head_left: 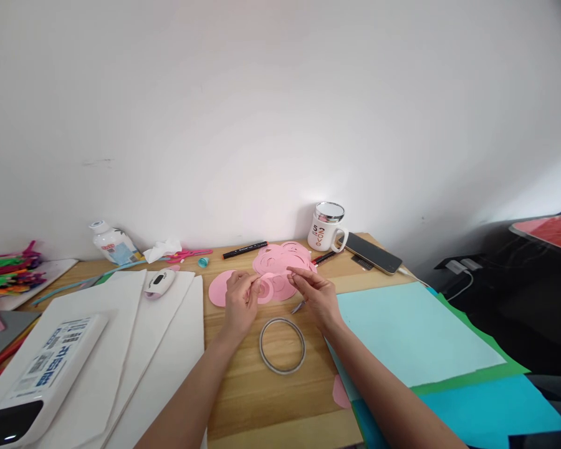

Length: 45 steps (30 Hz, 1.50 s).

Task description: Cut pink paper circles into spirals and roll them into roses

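Note:
My left hand (pixel 241 304) is closed in a pinch at the edge of a small pink paper ring (pixel 267 298). Facing it, my right hand (pixel 315 296) has thumb and forefinger pressed together; whatever lies between them is too small to make out. Behind and under both hands is a pile of cut pink paper pieces (pixel 283 255), some with curved cuts. A plain pink paper circle (pixel 219 288) lies just left of my left hand. Closer to me, a thin roll of tape (pixel 262 349) lies flat on the wooden table (pixel 280 405).
White sheets (pixel 168 368) and a white device (pixel 51 368) cover the left side. Light blue paper (pixel 416 337) is at right. At the back stand a mug (pixel 322 234) and a phone (pixel 371 251); a black marker (pixel 244 250), pink scissors (pixel 189 254) and a tilted white bottle (pixel 115 243) lie there too.

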Each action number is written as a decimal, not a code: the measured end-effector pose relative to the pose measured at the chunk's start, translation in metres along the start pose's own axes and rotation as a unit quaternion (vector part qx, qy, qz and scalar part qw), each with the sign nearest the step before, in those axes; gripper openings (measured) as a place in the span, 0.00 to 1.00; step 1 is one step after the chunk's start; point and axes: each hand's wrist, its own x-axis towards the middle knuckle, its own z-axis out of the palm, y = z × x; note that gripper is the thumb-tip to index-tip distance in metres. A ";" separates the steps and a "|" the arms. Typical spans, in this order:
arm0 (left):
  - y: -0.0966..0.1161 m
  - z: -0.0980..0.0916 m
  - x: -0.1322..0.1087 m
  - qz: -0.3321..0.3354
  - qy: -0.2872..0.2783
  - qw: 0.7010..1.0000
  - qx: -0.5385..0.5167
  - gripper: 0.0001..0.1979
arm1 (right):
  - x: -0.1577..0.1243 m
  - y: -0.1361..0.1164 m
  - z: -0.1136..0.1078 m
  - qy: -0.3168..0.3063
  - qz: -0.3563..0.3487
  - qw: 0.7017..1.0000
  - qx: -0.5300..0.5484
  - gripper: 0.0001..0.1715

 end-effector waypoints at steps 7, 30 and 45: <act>0.001 0.000 0.000 0.006 0.002 1.000 -0.006 0.09 | 0.001 0.002 -0.001 0.018 -0.004 1.000 -0.001 0.17; 0.001 0.002 -0.001 -0.003 -0.033 0.999 -0.035 0.09 | 0.000 -0.002 0.001 -0.001 -0.001 1.000 -0.027 0.16; 0.008 0.002 -0.001 0.020 -0.066 0.997 -0.030 0.09 | -0.002 -0.005 0.003 -0.014 -0.011 0.999 -0.029 0.13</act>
